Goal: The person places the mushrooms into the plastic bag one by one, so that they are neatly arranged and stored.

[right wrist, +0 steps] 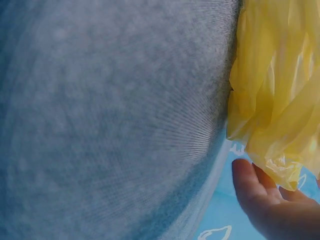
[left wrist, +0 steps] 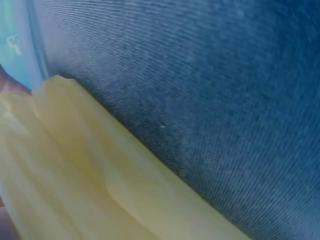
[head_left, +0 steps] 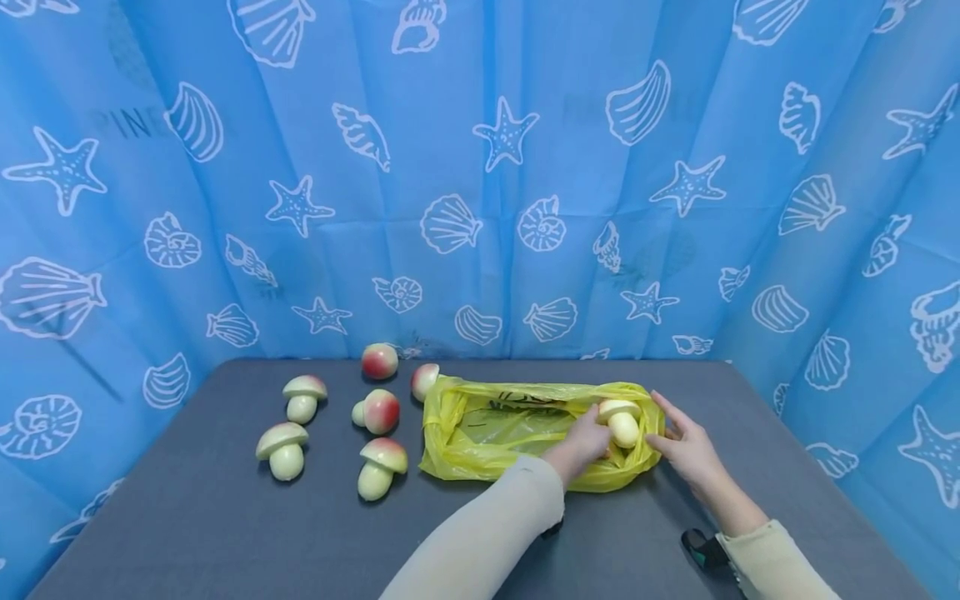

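Left hand (head_left: pixel 585 442) in crumpled yellow plastic bag (head_left: pixel 468 467) by cream mushroom-shaped piece (head_left: pixel 623 427) — grip hidden, can't tell; right hand (head_left: pixel 692 454) spread, touches bag.

A bright blue curtain (head_left: pixel 465 125) printed with white-outlined starfish (head_left: pixel 506 133) and seashells (head_left: pixel 452 224) hangs in soft folds behind a dark grey table (head_left: pixel 225 533) and along its left and right sides, with faint lettering (head_left: pixel 138 123) high beyond the table's far left corner, under soft, even light.
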### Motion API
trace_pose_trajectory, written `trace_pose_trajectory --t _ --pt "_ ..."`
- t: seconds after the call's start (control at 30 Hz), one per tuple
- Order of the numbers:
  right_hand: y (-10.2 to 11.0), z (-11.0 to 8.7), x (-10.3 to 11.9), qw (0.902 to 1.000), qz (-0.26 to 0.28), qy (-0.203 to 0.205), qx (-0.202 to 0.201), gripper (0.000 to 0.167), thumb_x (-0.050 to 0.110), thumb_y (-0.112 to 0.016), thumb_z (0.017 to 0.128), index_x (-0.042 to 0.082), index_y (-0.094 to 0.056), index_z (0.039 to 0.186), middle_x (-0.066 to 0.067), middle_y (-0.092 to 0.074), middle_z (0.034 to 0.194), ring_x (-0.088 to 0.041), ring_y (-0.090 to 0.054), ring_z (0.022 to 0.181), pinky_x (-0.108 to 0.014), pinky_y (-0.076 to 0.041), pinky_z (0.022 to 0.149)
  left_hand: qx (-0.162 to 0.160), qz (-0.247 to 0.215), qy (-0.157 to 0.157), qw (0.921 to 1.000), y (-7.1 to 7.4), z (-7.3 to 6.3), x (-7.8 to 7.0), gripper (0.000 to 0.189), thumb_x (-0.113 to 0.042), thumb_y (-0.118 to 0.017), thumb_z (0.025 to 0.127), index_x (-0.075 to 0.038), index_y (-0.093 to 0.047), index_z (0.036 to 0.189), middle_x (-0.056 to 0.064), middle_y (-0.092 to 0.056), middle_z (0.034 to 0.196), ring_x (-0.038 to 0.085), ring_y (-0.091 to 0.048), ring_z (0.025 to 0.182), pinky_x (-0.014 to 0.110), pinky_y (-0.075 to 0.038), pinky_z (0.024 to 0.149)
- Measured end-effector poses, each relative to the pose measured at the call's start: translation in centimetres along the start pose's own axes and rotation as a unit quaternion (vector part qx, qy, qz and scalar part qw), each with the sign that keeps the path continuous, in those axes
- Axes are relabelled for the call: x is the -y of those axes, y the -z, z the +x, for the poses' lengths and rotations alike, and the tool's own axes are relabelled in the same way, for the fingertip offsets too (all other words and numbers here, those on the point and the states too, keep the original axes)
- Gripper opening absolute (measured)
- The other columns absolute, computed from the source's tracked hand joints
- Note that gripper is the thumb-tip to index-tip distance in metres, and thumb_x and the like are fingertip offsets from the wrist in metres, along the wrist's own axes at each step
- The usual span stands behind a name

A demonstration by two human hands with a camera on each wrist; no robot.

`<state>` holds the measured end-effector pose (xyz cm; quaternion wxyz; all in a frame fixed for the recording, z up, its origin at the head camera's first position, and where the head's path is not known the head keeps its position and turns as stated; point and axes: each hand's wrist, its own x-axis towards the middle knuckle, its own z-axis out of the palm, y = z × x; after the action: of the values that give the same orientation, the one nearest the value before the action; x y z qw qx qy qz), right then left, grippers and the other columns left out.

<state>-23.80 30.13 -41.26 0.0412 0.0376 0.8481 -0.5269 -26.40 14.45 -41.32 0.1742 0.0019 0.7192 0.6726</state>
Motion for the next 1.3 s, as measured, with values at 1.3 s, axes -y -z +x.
trace_pose_trajectory --t 1.3 --pt "0.0 -0.8 0.1 0.9998 0.004 0.013 -0.013 0.072 0.015 -0.052 0.100 0.010 -0.006 0.156 -0.026 0.003 0.158 -0.053 -0.015 0.138 -0.061 -0.027 0.107 0.018 0.040 -0.114 0.9925 8.2 -5.2 -1.5 0.051 -0.023 -0.053 0.101 0.000 -0.041 0.145 0.015 -0.060 0.123 0.031 -0.063 0.100 0.044 -0.050 0.086"
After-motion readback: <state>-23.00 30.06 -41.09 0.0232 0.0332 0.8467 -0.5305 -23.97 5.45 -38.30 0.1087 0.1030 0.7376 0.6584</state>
